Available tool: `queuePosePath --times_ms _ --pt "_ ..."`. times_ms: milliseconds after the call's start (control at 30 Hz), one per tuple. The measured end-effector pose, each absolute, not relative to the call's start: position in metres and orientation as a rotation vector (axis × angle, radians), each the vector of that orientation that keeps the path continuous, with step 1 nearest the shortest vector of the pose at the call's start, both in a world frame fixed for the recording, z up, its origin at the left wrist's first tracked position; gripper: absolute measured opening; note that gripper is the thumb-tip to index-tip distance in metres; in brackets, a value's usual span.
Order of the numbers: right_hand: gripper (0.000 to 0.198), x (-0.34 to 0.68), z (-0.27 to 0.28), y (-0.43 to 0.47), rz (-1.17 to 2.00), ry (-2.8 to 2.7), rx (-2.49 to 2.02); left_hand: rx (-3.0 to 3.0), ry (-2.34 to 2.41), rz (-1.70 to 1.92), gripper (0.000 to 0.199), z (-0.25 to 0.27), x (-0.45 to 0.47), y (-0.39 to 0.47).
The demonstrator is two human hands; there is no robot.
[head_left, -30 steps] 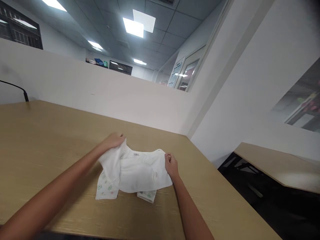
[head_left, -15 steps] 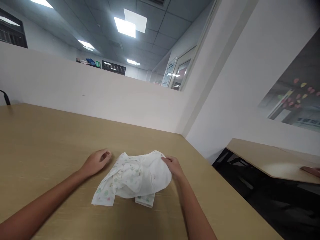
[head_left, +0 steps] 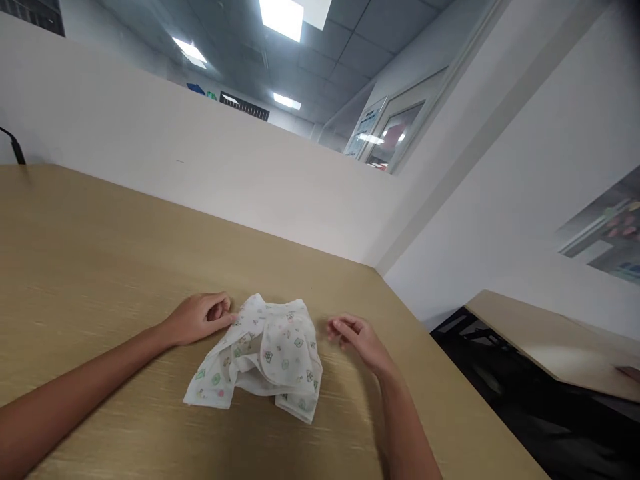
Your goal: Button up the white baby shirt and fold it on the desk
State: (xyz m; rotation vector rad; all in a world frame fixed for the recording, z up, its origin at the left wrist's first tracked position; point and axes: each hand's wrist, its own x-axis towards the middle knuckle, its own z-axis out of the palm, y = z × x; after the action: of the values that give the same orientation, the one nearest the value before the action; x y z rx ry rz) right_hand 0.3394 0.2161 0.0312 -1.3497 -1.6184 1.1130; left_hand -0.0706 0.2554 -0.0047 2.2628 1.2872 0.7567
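A small white baby top [head_left: 295, 350] with a green and brown print lies on the wooden table, its two sleeves spread toward me and its middle folded and bunched. At its upper left edge rests my left hand [head_left: 203, 319], fingers loosely curled and thumb stretched out; the thumb tip meets or nearly meets the cloth. My right hand [head_left: 361, 340] hovers just right of the top, apart from it, with bent fingers and nothing in them.
The wooden table [head_left: 125, 247] runs back to a low white partition [head_left: 225, 177]. At the back left is a black cable [head_left: 17, 150]. On the right, beyond a white wall, stands another table [head_left: 540, 333] with part of another person's hand [head_left: 631, 372] at its edge.
My right hand has let go of the top and moved slightly right. The right flap has folded over, showing printed cloth. My left hand has come closer to the left edge. The view has tilted down.
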Motion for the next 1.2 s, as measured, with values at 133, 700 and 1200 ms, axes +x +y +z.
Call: queuePosePath --times_ms 133,700,1200 --pt "0.043 0.343 0.021 0.217 1.28 -1.912 -1.506 2.342 1.348 0.66 0.055 0.005 -0.075 0.247" --pt "0.021 0.33 -0.013 0.231 0.744 -1.74 -1.51 2.421 1.384 0.575 0.016 0.009 -0.077 0.245" --pt "0.042 0.336 0.004 0.219 1.084 -1.721 -1.689 2.363 1.828 0.752 0.01 0.012 -0.095 0.262"
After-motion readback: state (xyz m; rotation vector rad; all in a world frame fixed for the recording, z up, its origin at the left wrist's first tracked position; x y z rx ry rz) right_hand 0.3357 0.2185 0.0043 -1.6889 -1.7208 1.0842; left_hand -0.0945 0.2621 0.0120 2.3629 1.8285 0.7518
